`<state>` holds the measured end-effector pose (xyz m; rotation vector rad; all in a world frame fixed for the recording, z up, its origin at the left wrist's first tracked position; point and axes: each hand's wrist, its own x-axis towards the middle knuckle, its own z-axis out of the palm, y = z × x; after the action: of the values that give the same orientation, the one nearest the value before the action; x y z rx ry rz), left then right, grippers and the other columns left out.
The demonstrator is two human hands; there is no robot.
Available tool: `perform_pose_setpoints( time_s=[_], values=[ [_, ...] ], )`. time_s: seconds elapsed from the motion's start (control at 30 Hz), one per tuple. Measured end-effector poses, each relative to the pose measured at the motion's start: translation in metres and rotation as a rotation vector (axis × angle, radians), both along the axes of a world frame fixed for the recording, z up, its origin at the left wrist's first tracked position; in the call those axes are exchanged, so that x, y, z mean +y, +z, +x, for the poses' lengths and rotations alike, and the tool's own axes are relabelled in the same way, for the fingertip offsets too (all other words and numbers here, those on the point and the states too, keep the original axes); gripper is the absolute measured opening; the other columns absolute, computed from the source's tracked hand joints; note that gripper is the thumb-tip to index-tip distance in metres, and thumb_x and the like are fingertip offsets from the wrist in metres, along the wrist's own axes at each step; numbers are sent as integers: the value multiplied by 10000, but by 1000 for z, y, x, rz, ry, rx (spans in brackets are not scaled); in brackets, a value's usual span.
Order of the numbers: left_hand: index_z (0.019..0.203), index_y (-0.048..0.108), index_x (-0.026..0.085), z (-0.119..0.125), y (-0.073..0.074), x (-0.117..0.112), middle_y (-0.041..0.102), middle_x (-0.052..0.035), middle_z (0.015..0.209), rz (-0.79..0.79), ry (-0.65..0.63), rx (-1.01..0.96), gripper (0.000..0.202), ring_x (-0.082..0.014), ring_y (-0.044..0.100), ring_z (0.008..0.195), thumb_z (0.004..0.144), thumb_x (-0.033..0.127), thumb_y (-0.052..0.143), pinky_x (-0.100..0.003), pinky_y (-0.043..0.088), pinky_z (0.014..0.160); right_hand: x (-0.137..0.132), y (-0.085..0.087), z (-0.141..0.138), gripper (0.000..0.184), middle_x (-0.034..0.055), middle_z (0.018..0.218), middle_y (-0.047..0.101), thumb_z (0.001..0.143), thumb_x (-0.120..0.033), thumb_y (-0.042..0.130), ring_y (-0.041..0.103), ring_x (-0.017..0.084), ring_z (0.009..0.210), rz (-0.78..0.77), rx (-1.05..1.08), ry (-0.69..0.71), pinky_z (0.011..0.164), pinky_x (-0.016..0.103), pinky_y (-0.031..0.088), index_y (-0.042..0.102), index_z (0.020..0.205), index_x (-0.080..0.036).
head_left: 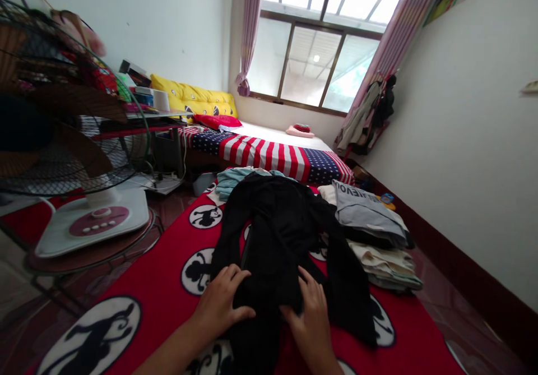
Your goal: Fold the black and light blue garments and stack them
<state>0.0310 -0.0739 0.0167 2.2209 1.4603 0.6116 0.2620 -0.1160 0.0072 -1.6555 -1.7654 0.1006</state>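
A black long-sleeved garment [277, 240] lies spread over a red blanket [162, 285] with round black-and-white animal prints. Its sleeves reach down on both sides, and its lower part runs toward me between my hands. My left hand [222, 296] rests against the garment's left edge, thumb and fingers apart. On the other side, my right hand [309, 313] touches the fabric, its thumb pointing inward and its fingers spread. Folds hide some of the fingertips' contact with the cloth.
Folded clothes [372, 212] are stacked at the right, a grey printed one on top. Light-blue clothing [231, 180] lies beyond the black garment. A fan [94, 218] stands on a stool at left. Farther back are a bed [269, 159] and a cluttered desk [138, 121].
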Motion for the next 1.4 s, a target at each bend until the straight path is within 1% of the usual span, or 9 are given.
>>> perform_pose_setpoints(
  time_s=[0.13,0.23,0.43,0.63,0.77,0.87,1.0,1.23,1.4],
  values=[
    [1212,557,256,-23,6,-4,619,4,823,-99,-72,2,486,-192,596,788,734,247,645,-294,444,736,-5,-13,-10,695,150,1415,478,815,-467,629,387,336,1346,20,10,109,1121,636,178,393,1402,-180],
    [1019,631,231,-56,10,6,621,-3,794,-30,14,-28,244,-182,600,748,788,242,556,-290,444,707,-4,-16,-11,704,130,1459,434,843,-407,605,363,311,1370,-7,104,138,1137,620,157,310,1451,-207],
    [842,700,216,-92,3,26,641,-52,820,181,251,-6,207,-233,623,796,803,320,526,-366,487,755,16,21,-43,786,115,1413,499,840,-289,580,478,262,1296,-69,493,78,1082,446,382,188,1518,-215],
    [1063,650,255,-52,19,-4,610,-53,1156,434,196,-296,256,-220,581,1096,894,279,460,-363,471,959,-4,48,-87,575,24,1257,644,735,-234,705,559,231,1209,-318,471,669,1093,416,358,577,1292,-296],
    [1246,538,277,-34,21,-18,522,-63,1315,331,150,-293,401,-244,530,1194,857,371,567,-376,492,961,1,33,-49,327,32,1147,691,791,-136,555,601,206,1132,-124,397,360,1136,469,264,692,1060,-263],
    [1350,450,266,-29,4,-14,498,-85,1345,242,209,-175,606,-279,518,1203,787,379,646,-437,480,977,15,16,7,453,67,1273,604,715,-58,464,498,228,1249,29,196,108,1131,461,270,666,1084,-224],
    [1306,505,264,-27,-12,-5,577,-62,1210,177,270,-73,502,-254,573,1098,818,340,593,-424,469,971,23,-1,63,589,95,1315,552,709,-161,543,485,266,1235,-88,12,-107,1050,427,376,534,1297,-193],
    [1370,460,297,-16,6,3,566,-57,1245,97,299,129,587,-248,559,1121,806,357,613,-350,491,890,17,-7,59,531,71,1181,604,830,-209,491,557,242,1082,-144,-151,-106,885,376,431,467,1359,-250],
    [1229,601,313,-15,15,19,639,-40,1149,22,181,255,452,-234,639,995,788,215,584,-330,498,821,19,10,63,450,70,1114,641,821,-200,498,588,228,1049,-239,-188,1,877,347,414,539,1268,-214]
  ],
)
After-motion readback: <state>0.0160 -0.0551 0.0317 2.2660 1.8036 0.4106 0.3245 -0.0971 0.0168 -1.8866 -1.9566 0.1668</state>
